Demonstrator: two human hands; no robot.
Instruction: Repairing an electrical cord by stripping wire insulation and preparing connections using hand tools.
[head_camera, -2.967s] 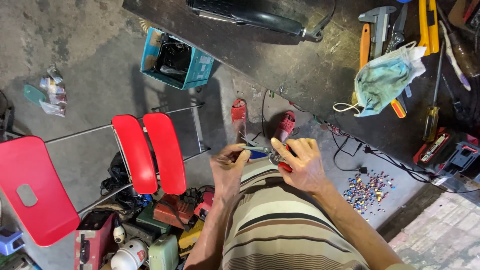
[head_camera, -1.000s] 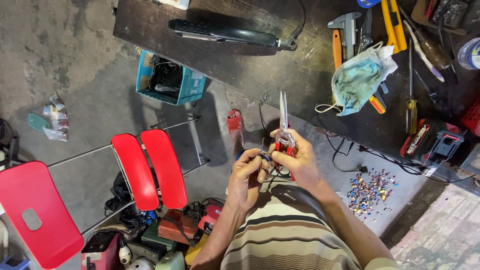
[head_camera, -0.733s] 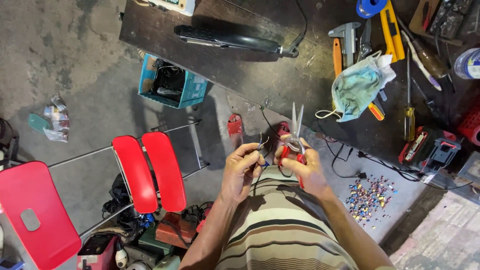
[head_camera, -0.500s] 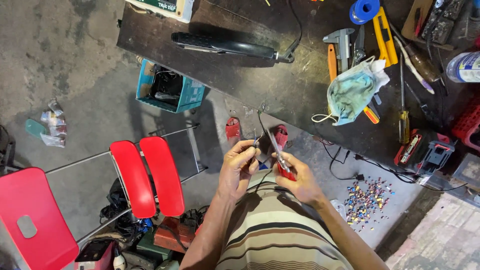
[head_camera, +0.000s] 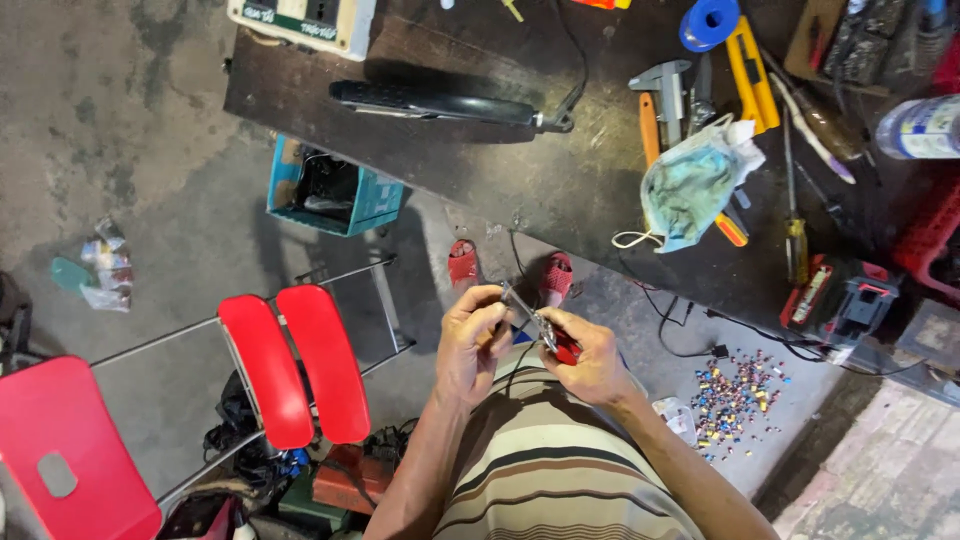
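Observation:
Both my hands are raised in front of my striped shirt, below the edge of the dark workbench (head_camera: 500, 180). My right hand (head_camera: 592, 360) grips red-handled pliers (head_camera: 545, 330), whose metal jaws point up and left. My left hand (head_camera: 470, 340) pinches the jaw end, fingers closed on a thin dark wire (head_camera: 512, 362) that hangs down toward my shirt. The two hands almost touch.
On the bench lie a black hair straightener (head_camera: 440, 103), a crumpled face mask (head_camera: 690, 190), a caliper (head_camera: 668, 85), screwdrivers (head_camera: 795, 210) and a yellow knife (head_camera: 750, 75). Red folding chairs (head_camera: 290, 365) stand at left, a teal box (head_camera: 335, 190) on the floor, small coloured parts (head_camera: 735, 395) at right.
The pliers swung from pointing straight up to tilting left and down between my hands. My left hand closed in on their jaws. The camera view shifted slightly toward the bench.

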